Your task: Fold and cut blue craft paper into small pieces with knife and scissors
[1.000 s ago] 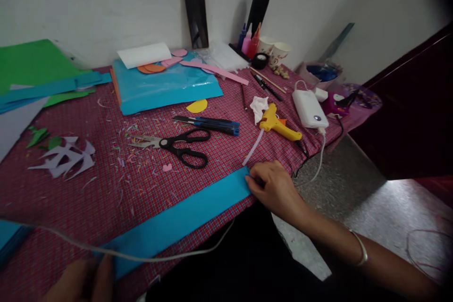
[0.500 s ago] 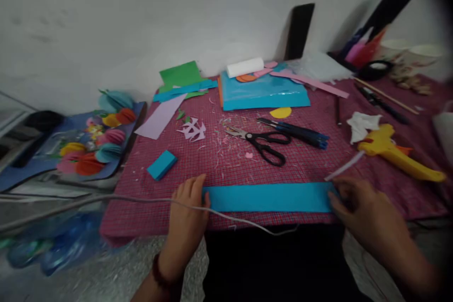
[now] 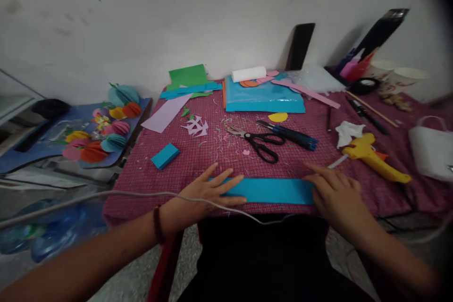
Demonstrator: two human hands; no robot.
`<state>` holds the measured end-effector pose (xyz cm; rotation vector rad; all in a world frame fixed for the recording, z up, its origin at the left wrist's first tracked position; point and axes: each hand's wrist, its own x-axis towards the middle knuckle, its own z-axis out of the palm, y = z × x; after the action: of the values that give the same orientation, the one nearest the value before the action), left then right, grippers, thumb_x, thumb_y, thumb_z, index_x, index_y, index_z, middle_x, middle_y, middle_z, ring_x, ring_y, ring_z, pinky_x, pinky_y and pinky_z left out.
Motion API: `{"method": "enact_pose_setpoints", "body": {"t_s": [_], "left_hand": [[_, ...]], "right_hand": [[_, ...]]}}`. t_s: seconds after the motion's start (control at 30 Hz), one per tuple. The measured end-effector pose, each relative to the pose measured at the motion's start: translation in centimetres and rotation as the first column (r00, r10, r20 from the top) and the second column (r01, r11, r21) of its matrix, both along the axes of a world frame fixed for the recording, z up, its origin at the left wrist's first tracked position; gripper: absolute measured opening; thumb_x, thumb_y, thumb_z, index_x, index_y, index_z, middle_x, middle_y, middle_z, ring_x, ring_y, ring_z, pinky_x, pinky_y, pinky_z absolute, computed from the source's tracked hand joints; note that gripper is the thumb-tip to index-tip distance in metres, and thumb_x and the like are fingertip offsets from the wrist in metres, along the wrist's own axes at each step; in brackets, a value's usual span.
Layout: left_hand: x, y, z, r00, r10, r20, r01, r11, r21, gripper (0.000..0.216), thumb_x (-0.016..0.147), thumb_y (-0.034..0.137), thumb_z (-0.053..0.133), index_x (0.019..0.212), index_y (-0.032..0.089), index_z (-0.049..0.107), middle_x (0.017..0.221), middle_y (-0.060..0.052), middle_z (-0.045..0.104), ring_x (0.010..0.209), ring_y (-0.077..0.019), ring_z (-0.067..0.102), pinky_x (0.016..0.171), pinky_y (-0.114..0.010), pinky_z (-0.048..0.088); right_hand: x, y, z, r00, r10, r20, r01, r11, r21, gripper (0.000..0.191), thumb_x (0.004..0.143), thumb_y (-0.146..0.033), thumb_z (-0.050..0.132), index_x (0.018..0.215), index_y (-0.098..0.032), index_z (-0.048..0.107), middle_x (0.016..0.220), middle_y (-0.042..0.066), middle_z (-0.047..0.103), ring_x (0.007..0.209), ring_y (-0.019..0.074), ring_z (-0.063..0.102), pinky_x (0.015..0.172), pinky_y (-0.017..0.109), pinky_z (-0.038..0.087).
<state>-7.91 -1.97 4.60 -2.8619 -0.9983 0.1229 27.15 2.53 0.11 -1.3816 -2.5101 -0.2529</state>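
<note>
A long blue paper strip (image 3: 272, 190) lies along the near edge of the table with the red checked cloth (image 3: 198, 158). My left hand (image 3: 208, 192) rests flat on the strip's left end, fingers spread and stretched out. At the strip's right end my right hand (image 3: 336, 196) lies palm down, fingers extended over the paper. Neither hand grips anything. A thin white cable (image 3: 141, 195) crosses over my left wrist.
Black scissors (image 3: 260, 140) and a blue knife (image 3: 290, 134) lie just beyond the strip. A yellow glue gun (image 3: 373, 158), a white power bank (image 3: 432, 147), a small blue block (image 3: 165, 155), paper sheets (image 3: 264, 96) and cups (image 3: 403, 78) fill the table. Paper flowers (image 3: 102, 127) sit on the left.
The view has steadied and shifted slightly left. My left hand moved from the strip's end onto it and spread flat. My right hand opened out flat on the right end.
</note>
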Motion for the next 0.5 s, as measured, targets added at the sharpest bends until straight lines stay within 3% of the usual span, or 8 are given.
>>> {"method": "enact_pose_setpoints", "body": {"t_s": [0.17,0.33,0.5], "left_hand": [[0.2,0.7,0.3,0.996,-0.077,0.033,0.080,0.992,-0.096,0.058,0.087,0.013,0.053,0.137,0.036,0.037,0.152,0.001,0.031,0.139,-0.0257,0.027,0.113,-0.053,0.019],[2.6,1.2,0.5,0.969,-0.206,0.138,0.233,0.948,-0.217,0.041,0.087,0.009,0.044,0.127,0.016,0.050,0.136,-0.008,0.053,0.129,-0.0198,0.043,0.110,-0.035,0.032],[6.3,0.6,-0.8,0.982,-0.047,0.184,0.085,0.975,-0.205,0.048,0.088,0.024,0.048,0.134,0.011,0.043,0.111,-0.012,0.062,0.102,-0.0234,0.058,0.090,-0.038,0.047]], "right_hand": [[-0.3,0.0,0.7,0.999,0.022,-0.040,-0.026,0.995,-0.098,0.025,0.085,-0.012,0.046,0.103,-0.019,0.061,0.124,0.010,0.059,0.103,0.0273,0.053,0.081,0.041,0.035],[-0.3,0.0,0.9,0.996,0.012,-0.088,-0.026,0.986,-0.162,0.025,0.085,-0.011,0.046,0.105,-0.019,0.060,0.125,0.010,0.059,0.105,0.0264,0.051,0.083,0.041,0.033],[-0.1,0.0,0.6,0.992,0.009,-0.123,-0.029,0.987,-0.159,0.025,0.085,-0.011,0.047,0.104,-0.019,0.062,0.124,0.010,0.060,0.104,0.0261,0.053,0.082,0.040,0.034]]}}
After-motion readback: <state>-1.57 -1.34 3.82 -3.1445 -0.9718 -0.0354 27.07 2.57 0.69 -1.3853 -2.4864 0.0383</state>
